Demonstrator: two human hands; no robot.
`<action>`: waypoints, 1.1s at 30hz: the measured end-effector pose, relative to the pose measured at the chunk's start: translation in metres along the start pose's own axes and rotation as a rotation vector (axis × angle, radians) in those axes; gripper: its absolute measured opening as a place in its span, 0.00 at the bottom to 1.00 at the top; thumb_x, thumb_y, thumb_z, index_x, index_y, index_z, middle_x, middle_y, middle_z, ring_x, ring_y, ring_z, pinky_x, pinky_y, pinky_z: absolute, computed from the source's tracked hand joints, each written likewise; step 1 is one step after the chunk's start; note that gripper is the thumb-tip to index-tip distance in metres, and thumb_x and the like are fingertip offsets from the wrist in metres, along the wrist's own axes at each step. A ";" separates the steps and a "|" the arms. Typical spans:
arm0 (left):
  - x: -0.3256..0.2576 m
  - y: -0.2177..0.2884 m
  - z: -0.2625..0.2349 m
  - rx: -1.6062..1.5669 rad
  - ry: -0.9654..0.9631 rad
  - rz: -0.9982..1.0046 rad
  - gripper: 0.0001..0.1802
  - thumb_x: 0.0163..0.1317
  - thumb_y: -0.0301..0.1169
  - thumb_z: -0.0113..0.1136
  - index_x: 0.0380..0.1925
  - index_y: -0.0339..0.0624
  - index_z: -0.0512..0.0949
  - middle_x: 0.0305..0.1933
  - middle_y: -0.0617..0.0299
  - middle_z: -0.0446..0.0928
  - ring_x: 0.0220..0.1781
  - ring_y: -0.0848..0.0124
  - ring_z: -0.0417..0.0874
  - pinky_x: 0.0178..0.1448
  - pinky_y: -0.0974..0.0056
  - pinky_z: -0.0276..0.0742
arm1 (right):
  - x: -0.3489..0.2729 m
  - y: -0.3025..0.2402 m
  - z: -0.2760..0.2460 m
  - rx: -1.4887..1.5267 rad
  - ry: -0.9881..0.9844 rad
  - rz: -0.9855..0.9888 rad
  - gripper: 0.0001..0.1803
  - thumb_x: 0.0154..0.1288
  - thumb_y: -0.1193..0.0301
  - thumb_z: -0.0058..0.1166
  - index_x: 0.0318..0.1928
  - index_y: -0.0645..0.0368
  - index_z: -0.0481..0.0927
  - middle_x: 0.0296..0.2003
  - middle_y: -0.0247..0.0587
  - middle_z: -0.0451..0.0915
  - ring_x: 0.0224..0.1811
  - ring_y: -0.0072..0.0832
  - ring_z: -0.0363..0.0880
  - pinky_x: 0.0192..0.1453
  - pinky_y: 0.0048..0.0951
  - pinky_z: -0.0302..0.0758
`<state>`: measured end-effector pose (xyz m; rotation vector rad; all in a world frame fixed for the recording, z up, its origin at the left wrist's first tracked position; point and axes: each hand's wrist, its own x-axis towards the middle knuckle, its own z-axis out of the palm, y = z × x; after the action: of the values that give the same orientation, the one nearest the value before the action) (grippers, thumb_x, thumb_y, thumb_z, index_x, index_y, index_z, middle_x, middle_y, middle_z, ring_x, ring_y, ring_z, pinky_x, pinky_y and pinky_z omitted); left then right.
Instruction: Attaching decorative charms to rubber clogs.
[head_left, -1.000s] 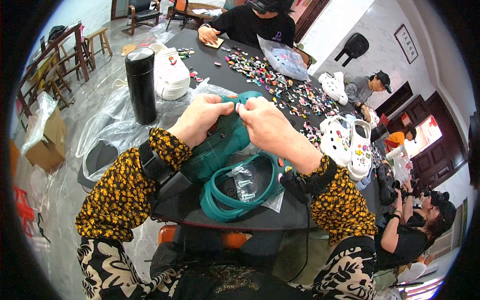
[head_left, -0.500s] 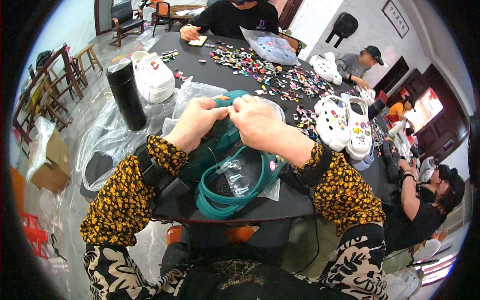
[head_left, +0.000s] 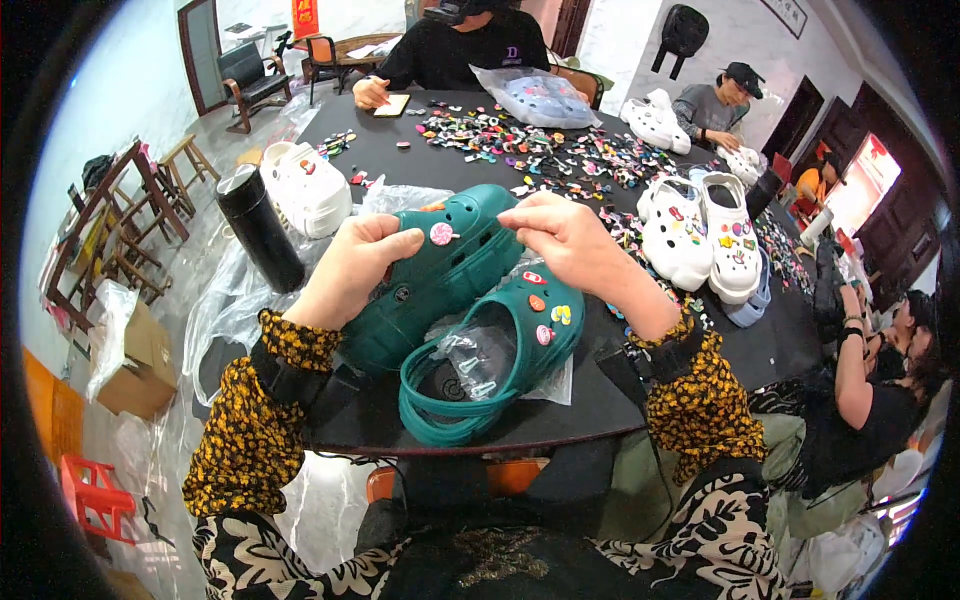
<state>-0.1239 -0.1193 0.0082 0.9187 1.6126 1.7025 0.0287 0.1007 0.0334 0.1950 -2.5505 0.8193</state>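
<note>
A dark green foam clog (head_left: 455,275) is raised and tilted over the table, gripped at its side by my left hand (head_left: 350,262). My left thumb lies beside a pink swirl lollipop charm (head_left: 442,233) on the clog's upper. At the right of its toe is my right hand (head_left: 580,245), thumb and fingers pinched together; whatever they may hold is too small to make out. Below lies a matching green clog (head_left: 512,362) with several charms on its toe and a clear plastic packet (head_left: 470,355) inside its opening.
Many loose colourful charms (head_left: 570,150) cover the table's far part. White clogs stand at left (head_left: 305,185) and right (head_left: 735,245). A black bottle (head_left: 260,230) rises near my left forearm, beside crumpled clear plastic (head_left: 225,320). Other people sit around the table.
My hands have moved apart from where they met over the clog's toe. The right hand shifted rightward, and the lollipop charm now shows. The view has shifted slightly.
</note>
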 end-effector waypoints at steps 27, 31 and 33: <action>-0.034 -0.017 0.048 1.139 -0.080 0.647 0.08 0.52 0.24 0.64 0.23 0.36 0.72 0.26 0.53 0.70 0.31 0.52 0.75 0.36 0.54 0.71 | -0.090 0.034 -0.028 -0.013 0.088 0.008 0.10 0.59 0.79 0.54 0.42 0.66 0.81 0.37 0.48 0.79 0.41 0.41 0.78 0.46 0.34 0.75; -0.034 -0.014 0.049 1.146 -0.105 0.616 0.07 0.53 0.24 0.63 0.25 0.35 0.73 0.28 0.52 0.70 0.33 0.52 0.75 0.36 0.54 0.71 | -0.092 0.036 -0.027 -0.031 0.057 0.003 0.11 0.59 0.78 0.54 0.42 0.66 0.81 0.37 0.49 0.79 0.41 0.42 0.78 0.47 0.35 0.75; -0.034 -0.015 0.049 1.095 -0.095 0.598 0.07 0.54 0.24 0.62 0.30 0.34 0.75 0.31 0.51 0.71 0.35 0.51 0.76 0.39 0.54 0.73 | -0.092 0.036 -0.028 -0.027 0.053 -0.006 0.11 0.59 0.78 0.54 0.42 0.67 0.81 0.36 0.49 0.79 0.41 0.42 0.78 0.47 0.36 0.74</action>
<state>-0.0653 -0.1180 -0.0081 2.1156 2.3652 0.9278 0.1113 0.1463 -0.0075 0.1701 -2.5092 0.7771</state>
